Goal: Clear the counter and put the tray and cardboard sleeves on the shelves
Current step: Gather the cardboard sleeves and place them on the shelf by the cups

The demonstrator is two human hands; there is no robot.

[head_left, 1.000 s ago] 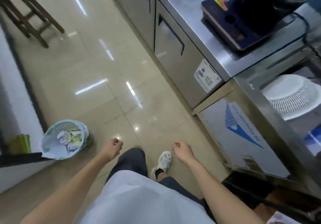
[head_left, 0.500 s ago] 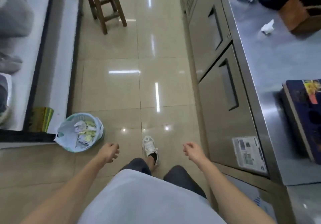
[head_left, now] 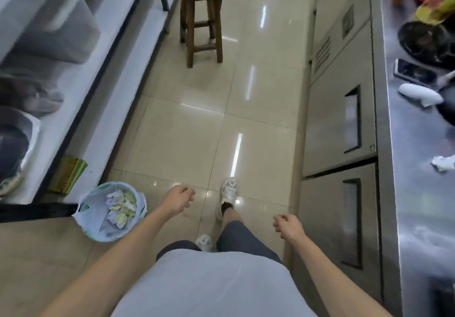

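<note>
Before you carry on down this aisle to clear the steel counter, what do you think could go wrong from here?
The bin stands on the floor close beside the left hand; a swinging arm or foot might tip it. The wooden stool sits in the walkway ahead, a possible trip hazard on the glossy tiles. On the steel counter, the phone lies near the edge among clutter, so hurried sweeping could knock it off.

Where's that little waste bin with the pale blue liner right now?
The small waste bin with the pale blue plastic liner stands on the tiled floor at lower left of the head view, just left of the person's left hand, beside the white shelf unit.
</note>
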